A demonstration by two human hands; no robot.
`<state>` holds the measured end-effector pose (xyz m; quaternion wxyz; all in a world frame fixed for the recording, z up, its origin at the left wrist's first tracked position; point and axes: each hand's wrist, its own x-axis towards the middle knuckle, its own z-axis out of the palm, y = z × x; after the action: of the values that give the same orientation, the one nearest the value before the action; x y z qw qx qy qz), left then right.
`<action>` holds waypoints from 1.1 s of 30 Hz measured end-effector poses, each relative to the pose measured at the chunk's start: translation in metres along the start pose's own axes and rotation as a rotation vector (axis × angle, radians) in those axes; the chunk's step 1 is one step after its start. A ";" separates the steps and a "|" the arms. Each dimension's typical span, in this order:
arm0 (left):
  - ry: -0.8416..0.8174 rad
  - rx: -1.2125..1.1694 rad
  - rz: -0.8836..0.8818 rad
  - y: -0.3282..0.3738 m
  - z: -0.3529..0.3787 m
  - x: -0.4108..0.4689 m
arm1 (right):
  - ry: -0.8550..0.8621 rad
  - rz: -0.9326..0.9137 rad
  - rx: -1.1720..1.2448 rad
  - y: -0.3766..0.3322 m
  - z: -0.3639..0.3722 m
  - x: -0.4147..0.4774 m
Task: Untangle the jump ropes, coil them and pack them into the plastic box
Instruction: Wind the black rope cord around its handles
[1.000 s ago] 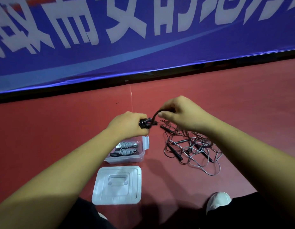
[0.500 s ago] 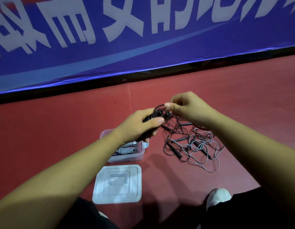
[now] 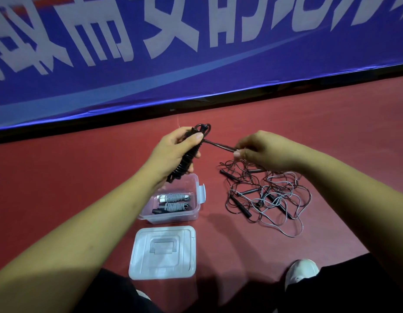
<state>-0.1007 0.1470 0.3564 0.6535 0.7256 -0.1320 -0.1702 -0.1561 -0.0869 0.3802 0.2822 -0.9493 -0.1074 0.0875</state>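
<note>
Item: black jump rope (image 3: 188, 157), coiled, gripped in curled left hand (image 3: 171, 152) above plastic box (image 3: 173, 219); right hand (image 3: 261, 152) pinches its taut free end. Step: finishing the wrap. Next: tuck end, lower beside grey coils (image 3: 174, 202). Remaining: tangle (image 3: 270, 197) on floor

We see a tightly wound black jump rope (image 3: 188, 160), ribbed by its own turns. The clear plastic box (image 3: 173, 219) takes a pink cast from the dull red floor (image 3: 60, 177) and holds two grey coiled ropes (image 3: 176, 197) with white and black ends. The rectangular plastic lid (image 3: 163, 251) is frosted white. The tangled heap of ropes (image 3: 270, 199) mixes black and grey strands with black handles. The wide banner (image 3: 196, 82) behind is deep blue with white characters and a paler blue stripe.
</note>
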 end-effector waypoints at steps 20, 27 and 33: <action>-0.264 1.184 0.283 -0.019 0.028 -0.015 | 0.156 -0.227 -0.036 -0.021 0.011 -0.002; -0.166 0.303 0.224 -0.011 0.036 -0.026 | 0.191 -0.091 0.375 -0.016 0.000 0.002; -0.258 -0.152 0.138 -0.011 0.031 -0.025 | 0.143 -0.046 0.614 -0.007 0.000 0.005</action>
<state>-0.1363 0.1308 0.3446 0.6942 0.6357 -0.2509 -0.2260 -0.1519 -0.0800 0.3833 0.5644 -0.8208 -0.0774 0.0422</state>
